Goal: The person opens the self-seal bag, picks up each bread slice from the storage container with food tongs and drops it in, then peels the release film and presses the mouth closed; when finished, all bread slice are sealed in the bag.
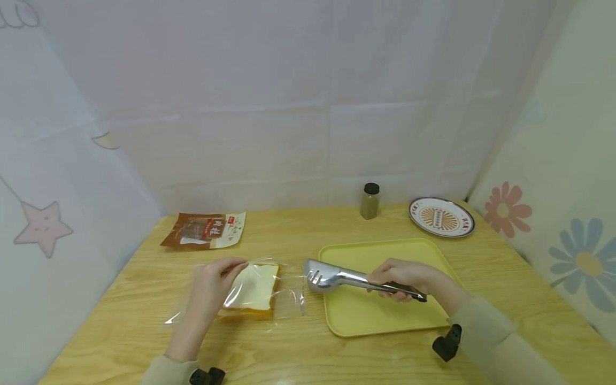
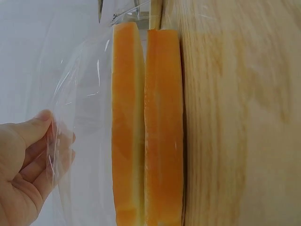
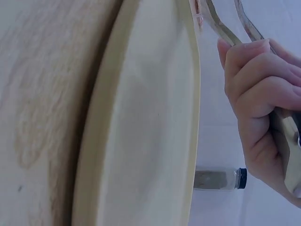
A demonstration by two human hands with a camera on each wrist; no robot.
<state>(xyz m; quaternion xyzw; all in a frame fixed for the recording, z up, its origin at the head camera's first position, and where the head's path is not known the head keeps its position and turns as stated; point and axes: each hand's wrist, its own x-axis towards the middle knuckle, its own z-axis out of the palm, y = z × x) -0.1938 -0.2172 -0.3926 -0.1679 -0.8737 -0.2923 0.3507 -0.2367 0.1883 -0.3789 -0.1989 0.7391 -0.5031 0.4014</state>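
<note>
Two slices of bread [image 1: 253,289] lie stacked in a clear plastic bag on the left of the table; their orange crusts [image 2: 163,127] stand out in the left wrist view. My left hand [image 1: 215,279] pinches the film of the bag [image 2: 63,122] between thumb and fingers, lifting it beside the slices. With my right hand [image 1: 399,277] I grip metal serving tongs [image 1: 353,275] by their dark-ended handles. The slotted head of the tongs points left, near the open-looking right end of the bag. Curled fingers [image 3: 263,80] wrap the handles in the right wrist view.
Under the right hand lies a yellow tray [image 1: 385,315]. Behind it stand a small spice jar [image 1: 369,203] with a black lid and a patterned white plate [image 1: 441,217]. A brown and white food packet [image 1: 204,231] lies at the back left. A cloth wall [image 1: 269,160] closes off the back.
</note>
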